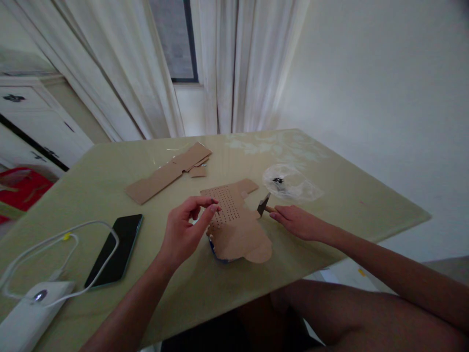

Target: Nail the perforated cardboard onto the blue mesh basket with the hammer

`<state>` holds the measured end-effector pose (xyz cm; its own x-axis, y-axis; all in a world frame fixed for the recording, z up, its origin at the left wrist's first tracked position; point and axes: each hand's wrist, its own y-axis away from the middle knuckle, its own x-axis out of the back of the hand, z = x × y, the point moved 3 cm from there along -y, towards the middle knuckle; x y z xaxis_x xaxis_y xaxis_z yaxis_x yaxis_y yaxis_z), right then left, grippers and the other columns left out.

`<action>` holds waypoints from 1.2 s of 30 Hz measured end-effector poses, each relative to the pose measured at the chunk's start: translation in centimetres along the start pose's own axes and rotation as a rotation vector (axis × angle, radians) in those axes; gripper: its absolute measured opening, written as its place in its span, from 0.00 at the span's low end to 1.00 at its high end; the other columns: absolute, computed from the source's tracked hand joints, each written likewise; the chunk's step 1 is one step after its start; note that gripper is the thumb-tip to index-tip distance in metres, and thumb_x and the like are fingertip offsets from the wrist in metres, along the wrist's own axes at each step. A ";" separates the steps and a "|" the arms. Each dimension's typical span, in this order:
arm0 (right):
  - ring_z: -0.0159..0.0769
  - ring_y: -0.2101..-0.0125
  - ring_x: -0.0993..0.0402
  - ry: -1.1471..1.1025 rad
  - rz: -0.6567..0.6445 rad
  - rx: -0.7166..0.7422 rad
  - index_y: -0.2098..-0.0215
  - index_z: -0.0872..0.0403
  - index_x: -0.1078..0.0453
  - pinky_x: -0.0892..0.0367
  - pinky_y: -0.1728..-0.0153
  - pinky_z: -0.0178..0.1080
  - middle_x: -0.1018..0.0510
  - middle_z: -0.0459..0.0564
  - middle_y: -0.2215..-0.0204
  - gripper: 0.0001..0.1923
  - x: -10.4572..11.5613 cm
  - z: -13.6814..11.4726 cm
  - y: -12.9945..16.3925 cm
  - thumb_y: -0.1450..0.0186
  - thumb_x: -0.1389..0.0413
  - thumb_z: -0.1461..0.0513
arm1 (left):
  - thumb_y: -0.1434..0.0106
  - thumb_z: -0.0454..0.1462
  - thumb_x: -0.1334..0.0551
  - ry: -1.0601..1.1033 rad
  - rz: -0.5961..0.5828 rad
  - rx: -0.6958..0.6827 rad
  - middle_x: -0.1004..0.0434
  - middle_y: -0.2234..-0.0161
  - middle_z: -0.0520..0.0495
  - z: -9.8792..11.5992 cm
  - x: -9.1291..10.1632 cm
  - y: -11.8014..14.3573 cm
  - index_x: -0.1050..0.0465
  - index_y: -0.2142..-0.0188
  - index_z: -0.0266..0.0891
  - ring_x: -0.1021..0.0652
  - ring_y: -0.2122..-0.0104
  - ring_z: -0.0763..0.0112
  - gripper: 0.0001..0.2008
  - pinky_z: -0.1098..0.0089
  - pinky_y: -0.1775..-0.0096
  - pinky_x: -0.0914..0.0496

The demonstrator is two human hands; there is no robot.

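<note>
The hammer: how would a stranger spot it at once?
Find the table, then the hole-dotted cardboard on it. Just right of that, the right hand holds the hammer. Its dark metal head on a tan handle sets it apart from the cardboard and the clear bag.

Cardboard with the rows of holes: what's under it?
A blue edge peeks out from beneath the near-left side of the cardboard. The rest is covered, so I can't tell what the blue thing is or how far it extends.
</note>
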<state>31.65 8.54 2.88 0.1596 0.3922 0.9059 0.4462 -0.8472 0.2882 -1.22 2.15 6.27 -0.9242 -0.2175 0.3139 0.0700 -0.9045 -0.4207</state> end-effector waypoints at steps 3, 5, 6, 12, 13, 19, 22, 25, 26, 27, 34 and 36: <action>0.49 0.60 0.19 0.007 -0.009 -0.011 0.58 0.53 0.27 0.30 0.56 0.46 0.17 0.60 0.62 0.25 0.1 -0.1 0.1 0.18 0.59 0.49 | 0.29 0.45 0.29 0.072 0.033 -0.034 0.11 0.64 0.46 -0.6 -0.5 0.6 0.14 0.59 0.42 0.18 0.68 0.67 0.09 0.67 0.66 0.26; 0.49 0.60 0.18 0.001 -0.004 0.001 0.58 0.54 0.26 0.31 0.56 0.46 0.16 0.61 0.62 0.25 0.1 -0.2 0.1 0.18 0.59 0.49 | 0.29 0.44 0.28 0.084 0.031 -0.063 0.11 0.65 0.47 -1.1 -0.8 1.2 0.13 0.59 0.43 0.18 0.69 0.67 0.08 0.67 0.65 0.25; 0.49 0.60 0.18 -0.003 -0.002 0.006 0.58 0.54 0.26 0.31 0.56 0.46 0.16 0.61 0.62 0.25 0.2 -0.3 0.1 0.17 0.59 0.49 | 0.30 0.44 0.28 0.071 0.017 -0.078 0.11 0.66 0.47 -1.3 -1.0 1.5 0.13 0.60 0.44 0.19 0.69 0.67 0.07 0.67 0.65 0.25; 0.50 0.59 0.18 -0.005 0.002 0.016 0.57 0.53 0.25 0.31 0.56 0.46 0.15 0.62 0.60 0.26 0.1 -0.4 0.2 0.17 0.59 0.48 | 0.29 0.43 0.30 -0.045 -0.059 -0.084 0.11 0.66 0.48 -1.3 -0.7 1.7 0.12 0.61 0.46 0.19 0.71 0.67 0.07 0.66 0.65 0.25; 0.50 0.59 0.18 -0.005 0.001 0.016 0.57 0.53 0.26 0.31 0.56 0.46 0.15 0.62 0.60 0.26 0.1 -0.4 0.2 0.17 0.59 0.48 | 0.29 0.43 0.30 -0.053 -0.058 -0.082 0.11 0.66 0.48 -1.2 -0.6 1.5 0.12 0.61 0.45 0.19 0.71 0.67 0.07 0.66 0.66 0.26; 0.50 0.60 0.19 0.006 -0.001 0.009 0.57 0.53 0.26 0.31 0.56 0.47 0.16 0.62 0.60 0.26 -0.2 -0.2 0.2 0.18 0.59 0.48 | 0.29 0.41 0.31 -0.053 -0.100 -0.087 0.11 0.66 0.48 -1.5 -0.5 1.2 0.13 0.61 0.45 0.18 0.70 0.67 0.07 0.68 0.68 0.27; 0.50 0.59 0.18 -0.003 0.005 0.006 0.58 0.53 0.26 0.30 0.56 0.47 0.16 0.61 0.61 0.27 -0.2 -0.2 0.1 0.18 0.60 0.47 | 0.29 0.41 0.31 -0.047 -0.119 -0.094 0.10 0.66 0.47 -1.6 -0.6 1.2 0.13 0.61 0.44 0.17 0.69 0.66 0.07 0.67 0.67 0.26; 0.51 0.57 0.18 -0.010 -0.003 0.004 0.58 0.53 0.27 0.30 0.53 0.47 0.16 0.61 0.60 0.26 -0.1 -0.2 0.2 0.18 0.60 0.48 | 0.29 0.41 0.30 -0.048 -0.129 -0.092 0.10 0.65 0.47 -1.6 -0.5 1.1 0.12 0.61 0.44 0.17 0.69 0.66 0.07 0.67 0.66 0.25; 0.51 0.56 0.18 -0.010 -0.005 0.008 0.57 0.53 0.27 0.30 0.52 0.47 0.16 0.62 0.59 0.26 -0.1 -0.3 0.2 0.18 0.60 0.48 | 0.29 0.41 0.30 -0.045 -0.129 -0.092 0.10 0.66 0.47 -1.7 -0.5 1.1 0.12 0.61 0.44 0.18 0.69 0.66 0.06 0.67 0.66 0.26; 0.51 0.56 0.18 -0.011 -0.007 0.010 0.57 0.53 0.27 0.30 0.51 0.48 0.16 0.62 0.59 0.26 -0.1 -0.3 0.2 0.18 0.60 0.48 | 0.29 0.41 0.30 -0.045 -0.129 -0.094 0.11 0.66 0.47 -1.7 -0.4 1.1 0.12 0.61 0.44 0.18 0.69 0.66 0.06 0.67 0.66 0.26; 0.52 0.58 0.18 -0.016 -0.002 0.000 0.58 0.52 0.27 0.30 0.53 0.48 0.17 0.61 0.61 0.25 0.0 -0.2 0.1 0.19 0.59 0.48 | 0.31 0.41 0.29 -0.083 -0.134 -0.094 0.12 0.68 0.48 -1.8 -0.4 1.0 0.12 0.63 0.44 0.23 0.73 0.69 0.06 0.70 0.71 0.32; 0.52 0.59 0.18 -0.021 -0.007 0.001 0.59 0.52 0.27 0.30 0.54 0.48 0.17 0.61 0.62 0.25 0.0 -0.2 0.1 0.19 0.59 0.47 | 0.31 0.41 0.30 -0.078 -0.137 -0.087 0.12 0.68 0.48 -1.8 -0.4 1.0 0.12 0.63 0.44 0.23 0.73 0.69 0.07 0.70 0.71 0.32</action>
<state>31.53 8.37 2.92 0.1754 0.4054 0.8972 0.4483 -0.8442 0.2938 -1.47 1.98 4.21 -0.8908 -0.1251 0.4369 -0.0906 -0.8932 -0.4404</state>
